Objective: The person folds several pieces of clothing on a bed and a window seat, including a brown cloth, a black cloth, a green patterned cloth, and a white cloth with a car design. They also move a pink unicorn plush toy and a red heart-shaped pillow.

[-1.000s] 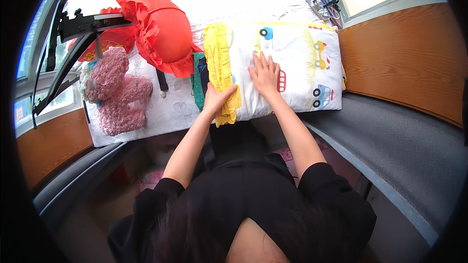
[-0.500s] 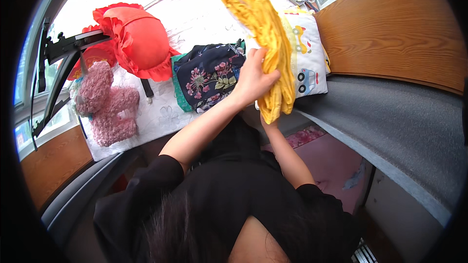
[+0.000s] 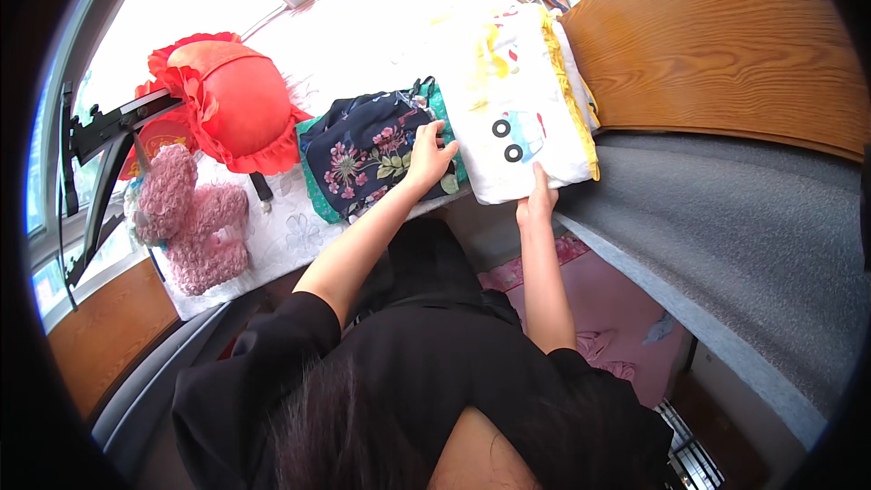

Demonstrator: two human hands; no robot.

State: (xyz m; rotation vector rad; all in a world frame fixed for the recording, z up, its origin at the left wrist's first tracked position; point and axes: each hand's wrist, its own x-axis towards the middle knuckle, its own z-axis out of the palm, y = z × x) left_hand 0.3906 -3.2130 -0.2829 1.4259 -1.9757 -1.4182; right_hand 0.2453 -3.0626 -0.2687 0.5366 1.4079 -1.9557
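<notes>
At the white-covered surface's (image 3: pixel 304 234) right end, folded white vehicle-print cloth (image 3: pixel 485 132), near edge clamped by your right hand (image 3: pixel 537 203), navy floral cloth (image 3: pixel 367 150) just left, your left hand (image 3: pixel 430 160) over that, loosely spread.

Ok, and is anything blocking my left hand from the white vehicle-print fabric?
Nothing visible stands between them. Your left hand is over the navy floral fabric, close to the left edge of the white vehicle-print fabric; contact is unclear. Your right hand holds that fabric's near edge, thumb on top.
</notes>
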